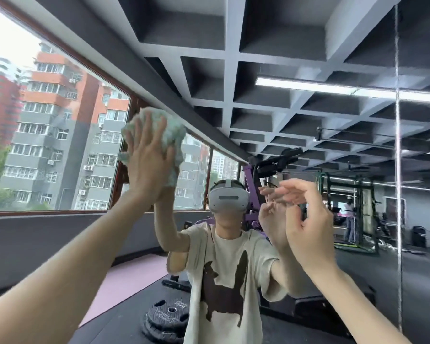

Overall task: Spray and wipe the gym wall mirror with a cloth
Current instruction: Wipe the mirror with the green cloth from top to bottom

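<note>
Foremost, left fingers (144, 127): straight, spread, left hand (147, 160) pressing the crumpled green cloth (175, 135) flat on the wall mirror (296, 58), up-left of the reflected person (224, 264). Right fingers (293, 194): loosely extended, holding nothing; right hand (305, 224) raised near the mirror.

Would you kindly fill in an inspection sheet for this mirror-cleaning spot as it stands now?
Surface: mirror, with a vertical seam on the right; streaks cannot be judged.
Job's things: green cloth, bunched against the glass; nothing else of the job seen.
Clutter: weight plates on the floor, in reflection.
Grippers: left hand presses the cloth, fingers straight; right hand raised, empty, fingers relaxed.
Cables: nothing seen.
Surroundings: purple gym machine, windows facing apartment blocks, strip light.
</note>
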`<control>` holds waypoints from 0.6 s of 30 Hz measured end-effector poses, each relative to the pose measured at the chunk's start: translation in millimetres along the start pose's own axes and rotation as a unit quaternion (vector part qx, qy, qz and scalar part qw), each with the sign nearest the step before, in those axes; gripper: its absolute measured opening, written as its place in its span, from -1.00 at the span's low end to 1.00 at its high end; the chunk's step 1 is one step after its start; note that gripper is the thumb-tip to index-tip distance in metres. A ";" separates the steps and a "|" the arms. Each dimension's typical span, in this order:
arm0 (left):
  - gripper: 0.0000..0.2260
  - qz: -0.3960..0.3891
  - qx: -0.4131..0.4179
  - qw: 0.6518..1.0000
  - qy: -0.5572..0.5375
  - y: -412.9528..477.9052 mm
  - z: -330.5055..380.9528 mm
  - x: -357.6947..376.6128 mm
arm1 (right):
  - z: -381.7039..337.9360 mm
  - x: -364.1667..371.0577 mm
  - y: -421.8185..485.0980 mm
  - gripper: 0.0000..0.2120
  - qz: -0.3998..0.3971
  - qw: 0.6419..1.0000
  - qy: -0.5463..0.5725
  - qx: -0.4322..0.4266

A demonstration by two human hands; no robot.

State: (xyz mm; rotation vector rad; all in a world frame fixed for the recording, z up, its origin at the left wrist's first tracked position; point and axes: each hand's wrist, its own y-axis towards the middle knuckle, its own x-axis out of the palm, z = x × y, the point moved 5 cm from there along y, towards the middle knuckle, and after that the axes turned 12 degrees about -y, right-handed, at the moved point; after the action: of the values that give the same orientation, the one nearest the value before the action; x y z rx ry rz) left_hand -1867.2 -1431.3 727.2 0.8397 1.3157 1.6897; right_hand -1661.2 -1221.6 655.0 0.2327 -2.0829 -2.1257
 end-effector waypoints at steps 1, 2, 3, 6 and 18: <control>-0.45 -0.003 -0.004 1.000 -0.018 -8.5 8.8 4.4 | 2.2 2.0 -0.6 -0.69 -0.005 1.000 0.002 0.003; -0.46 -0.019 0.036 0.999 -0.011 -23.7 22.6 10.0 | 2.9 5.6 0.0 -0.69 -0.005 1.000 0.008 0.007; -0.47 -0.054 0.115 0.992 0.008 -48.6 40.1 20.6 | 4.3 8.7 0.6 -0.68 -0.005 1.000 0.011 0.012; -0.44 -0.203 0.424 0.879 0.082 -119.5 63.0 45.3 | 0.5 19.0 4.9 -0.69 0.017 0.999 0.023 0.024; -0.50 0.046 0.032 0.996 0.068 5.3 -12.9 -5.1 | -16.6 44.6 13.5 -0.70 -0.015 0.992 -0.084 -0.089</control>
State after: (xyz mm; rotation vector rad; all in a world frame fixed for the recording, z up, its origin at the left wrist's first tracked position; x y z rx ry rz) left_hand -1877.2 -1442.0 729.2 0.8458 1.4489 1.8121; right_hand -1701.1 -1247.8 668.1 0.0647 -1.9664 -2.4087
